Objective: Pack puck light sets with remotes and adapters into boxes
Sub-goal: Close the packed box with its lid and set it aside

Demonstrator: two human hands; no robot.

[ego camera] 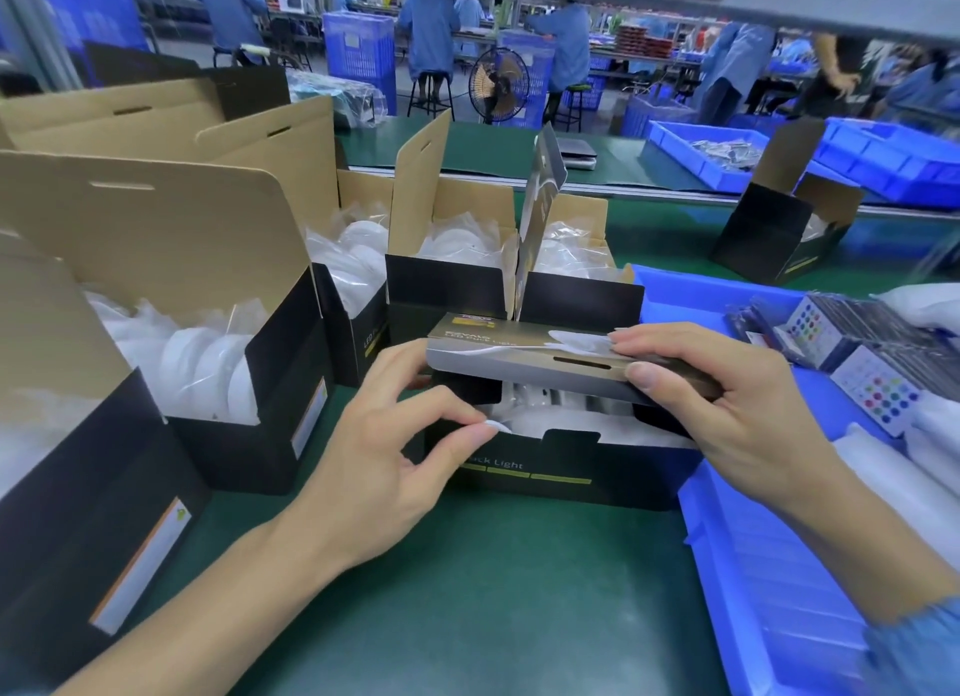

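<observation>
On the green bench (467, 591), one filled box (561, 466) is being closed: its lid (519, 352) is gripped by the right hand (727, 409) while white wrapping is pinched by the left hand (384, 451). Several open boxes (218, 362) alongside are judged unfinished; remotes (878, 388) are waiting in the blue tray (727, 565).

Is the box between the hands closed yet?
Not yet: the box lid flap is partly folded under the right hand, with white contents visible in the gap.

Bright even overhead light, wide-angle edge curvature, soft background.
</observation>
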